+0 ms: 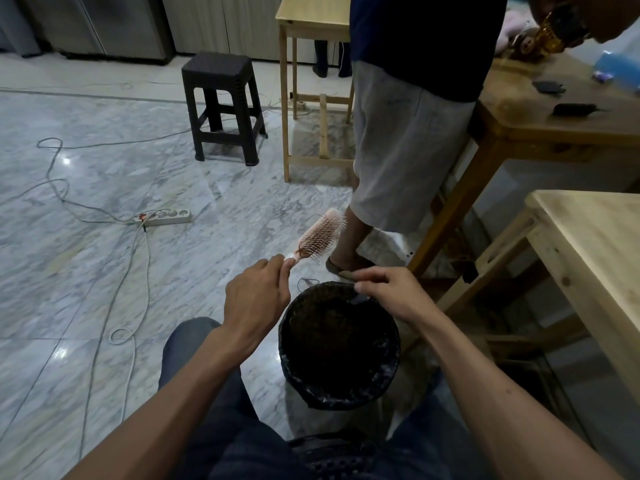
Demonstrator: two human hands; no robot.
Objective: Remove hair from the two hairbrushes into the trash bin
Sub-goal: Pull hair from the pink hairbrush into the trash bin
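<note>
The floor [104, 271] is shiny grey stone (light spots gleam on it). A dark stool [223, 105] stands near wooden tables [588, 244]. Cables [135, 278] and a power strip [166, 216] lie on it.

the marble floor [104, 271] carries the trash bin [339, 386], a black stool [223, 105] and a power strip [166, 216].
</note>
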